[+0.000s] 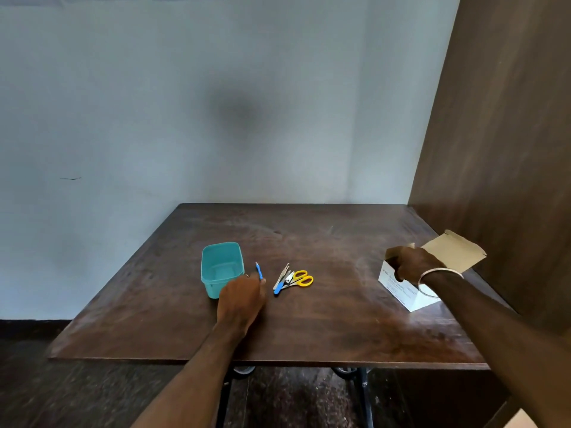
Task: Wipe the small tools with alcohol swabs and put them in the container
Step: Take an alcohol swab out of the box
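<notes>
The left hand (242, 296) pinches a blue tool (259, 271) beside the teal container (221, 268) on the table (324, 329). The right hand (412, 262) curls into the open swab box (408, 291). Scissors (301, 278) and other tools lie between.

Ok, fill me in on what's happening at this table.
A person is starting to clean small tools. The left hand holds a thin blue tool beside the empty teal container. The right hand reaches into the open white swab box. The yellow scissors and the other small tools lie piled on the table, not yet put away.
</notes>
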